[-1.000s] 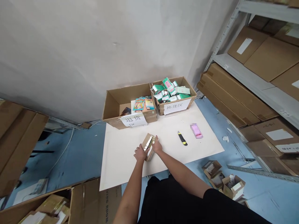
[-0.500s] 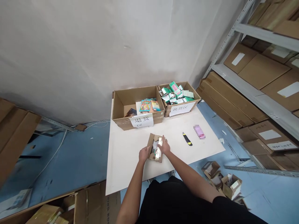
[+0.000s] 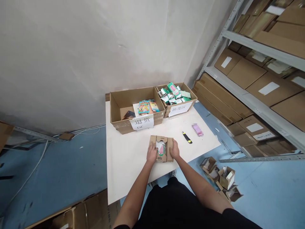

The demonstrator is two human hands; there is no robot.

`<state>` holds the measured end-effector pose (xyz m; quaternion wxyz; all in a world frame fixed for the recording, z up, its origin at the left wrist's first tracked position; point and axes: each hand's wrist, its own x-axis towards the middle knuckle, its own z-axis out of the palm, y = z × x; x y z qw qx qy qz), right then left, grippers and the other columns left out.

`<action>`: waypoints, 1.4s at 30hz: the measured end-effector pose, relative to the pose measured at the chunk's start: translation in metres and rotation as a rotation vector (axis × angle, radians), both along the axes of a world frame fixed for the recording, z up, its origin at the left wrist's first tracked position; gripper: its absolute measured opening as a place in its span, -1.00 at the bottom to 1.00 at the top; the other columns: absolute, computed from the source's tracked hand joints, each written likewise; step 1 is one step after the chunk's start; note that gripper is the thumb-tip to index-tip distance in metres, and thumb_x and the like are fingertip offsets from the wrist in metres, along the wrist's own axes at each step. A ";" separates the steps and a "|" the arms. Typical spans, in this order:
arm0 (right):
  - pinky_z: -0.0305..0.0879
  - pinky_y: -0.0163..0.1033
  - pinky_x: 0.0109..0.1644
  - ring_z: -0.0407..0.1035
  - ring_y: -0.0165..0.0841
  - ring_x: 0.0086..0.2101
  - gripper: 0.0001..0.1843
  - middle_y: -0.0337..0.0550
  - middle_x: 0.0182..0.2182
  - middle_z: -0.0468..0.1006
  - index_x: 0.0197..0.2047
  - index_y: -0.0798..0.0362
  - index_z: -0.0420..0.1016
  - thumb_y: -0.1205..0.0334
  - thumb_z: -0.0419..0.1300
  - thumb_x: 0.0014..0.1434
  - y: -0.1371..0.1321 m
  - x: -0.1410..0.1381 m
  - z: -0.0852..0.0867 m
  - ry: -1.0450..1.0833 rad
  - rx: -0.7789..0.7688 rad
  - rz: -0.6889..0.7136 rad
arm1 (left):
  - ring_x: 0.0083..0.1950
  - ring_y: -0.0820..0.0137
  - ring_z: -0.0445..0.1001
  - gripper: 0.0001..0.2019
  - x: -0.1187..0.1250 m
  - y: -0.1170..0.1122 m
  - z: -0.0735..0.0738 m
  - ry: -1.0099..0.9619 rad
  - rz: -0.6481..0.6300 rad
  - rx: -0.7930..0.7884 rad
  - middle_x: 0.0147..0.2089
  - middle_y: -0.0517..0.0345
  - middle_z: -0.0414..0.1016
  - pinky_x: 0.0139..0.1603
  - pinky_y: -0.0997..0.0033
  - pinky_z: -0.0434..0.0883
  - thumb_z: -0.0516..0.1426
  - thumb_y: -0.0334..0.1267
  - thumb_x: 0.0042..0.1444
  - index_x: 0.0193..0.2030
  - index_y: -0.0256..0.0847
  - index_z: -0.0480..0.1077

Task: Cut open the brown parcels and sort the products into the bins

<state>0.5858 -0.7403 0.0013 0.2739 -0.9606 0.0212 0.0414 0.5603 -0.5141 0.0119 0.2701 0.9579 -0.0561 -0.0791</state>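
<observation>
My left fingers (image 3: 152, 149) and right fingers (image 3: 175, 148) grip this small, open, brown cardboard box (image 3: 168, 150), pink-and-green packet (image 3: 161, 149) showing between them!

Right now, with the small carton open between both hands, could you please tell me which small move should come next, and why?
Probably ease out the green-edged item with the left hand: the small carton is open, the item shows inside, and that hand is beside it, while the right hand holds the right flap.

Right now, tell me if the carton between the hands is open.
Open: the carton has its flaps spread, a pink-and-green item showing inside.
</observation>
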 end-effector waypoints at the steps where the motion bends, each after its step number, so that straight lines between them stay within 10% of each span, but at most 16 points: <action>1: 0.14 0.08 0.47 0.04 -0.05 0.47 -0.22 0.10 0.51 0.13 0.54 0.10 0.19 0.35 0.08 0.26 0.000 -0.001 0.003 -0.017 -0.074 0.041 | 0.65 0.02 -0.06 -0.67 0.000 -0.002 0.000 0.033 -0.105 -0.009 0.49 -0.09 0.34 0.56 -0.12 0.11 0.13 -0.39 0.24 0.07 -0.17 0.61; 6: -0.03 0.20 0.48 -0.31 0.11 0.53 -0.50 -0.09 0.59 -0.08 0.24 -0.06 0.62 0.38 0.11 0.31 0.020 0.013 0.028 0.017 -0.257 0.314 | 0.66 -0.03 -0.11 -0.61 -0.006 0.001 0.002 0.102 -0.129 -0.115 0.40 -0.06 0.46 0.62 -0.22 -0.02 0.06 -0.07 0.39 -0.14 -0.17 0.70; 12: 0.01 0.16 0.45 -0.31 0.09 0.54 -0.18 -0.05 0.61 -0.20 0.60 -0.17 0.07 0.35 0.10 0.33 0.044 0.041 0.040 0.084 -0.332 0.329 | 0.66 -0.02 -0.12 -0.65 -0.031 0.026 -0.008 0.143 -0.122 -0.287 0.46 0.07 0.41 0.62 -0.16 0.06 0.30 0.04 0.18 0.00 -0.06 0.69; 18: -0.16 0.35 0.45 -0.19 0.10 0.52 -0.15 0.02 0.59 -0.08 0.62 -0.31 -0.11 0.24 0.10 0.37 0.060 0.082 0.029 0.351 -0.393 0.247 | 0.67 0.07 -0.14 -0.58 -0.056 0.021 -0.019 0.194 0.007 -0.391 0.47 0.14 0.40 0.61 -0.13 0.10 0.02 0.03 0.43 -0.03 -0.03 0.70; 21: -0.19 0.40 0.45 -0.17 0.10 0.51 -0.22 0.00 0.57 -0.01 0.61 -0.31 -0.07 0.16 0.06 0.40 0.061 0.092 0.023 0.391 -0.353 0.234 | 0.68 0.01 -0.19 -0.71 -0.063 0.017 -0.022 0.163 -0.043 -0.344 0.54 0.14 0.28 0.61 -0.15 0.10 0.22 -0.04 0.29 0.03 -0.05 0.68; 26: -0.26 0.39 0.51 -0.34 0.13 0.54 -0.09 0.15 0.58 -0.09 0.60 0.01 0.03 0.27 0.22 0.24 0.055 0.070 0.015 0.068 -0.180 0.249 | 0.67 -0.02 -0.16 -0.73 -0.073 0.007 -0.034 0.046 0.007 -0.270 0.55 0.07 0.26 0.58 -0.25 0.15 0.34 -0.26 0.12 -0.01 -0.12 0.64; 32: 0.10 0.06 0.50 -0.04 -0.09 0.51 -0.33 0.00 0.53 0.12 0.38 -0.04 0.45 0.41 0.28 0.20 0.051 0.020 -0.004 0.038 -0.079 0.675 | 0.66 0.02 -0.09 -0.91 -0.074 -0.003 -0.039 -0.005 0.041 -0.246 0.49 -0.02 0.35 0.55 -0.27 0.20 0.29 -0.30 0.17 -0.17 -0.14 0.59; 37: -0.02 0.20 0.52 -0.25 0.18 0.53 0.15 0.15 0.58 -0.14 0.52 -0.04 0.25 0.24 0.60 -0.09 0.047 0.004 -0.014 0.164 -0.261 0.711 | 0.67 0.01 -0.12 -0.93 -0.074 -0.003 -0.032 -0.020 -0.012 -0.209 0.50 0.01 0.33 0.57 -0.26 0.18 0.27 -0.28 0.22 -0.17 -0.13 0.58; 42: -0.04 0.24 0.51 -0.33 0.16 0.54 0.15 0.15 0.60 -0.26 0.60 -0.05 0.06 0.33 0.49 0.04 0.045 -0.005 -0.001 0.053 -0.216 0.730 | 0.66 -0.05 -0.10 -0.92 -0.075 -0.001 -0.024 -0.013 -0.002 -0.211 0.52 -0.02 0.29 0.57 -0.30 0.16 0.26 -0.31 0.20 -0.18 -0.16 0.59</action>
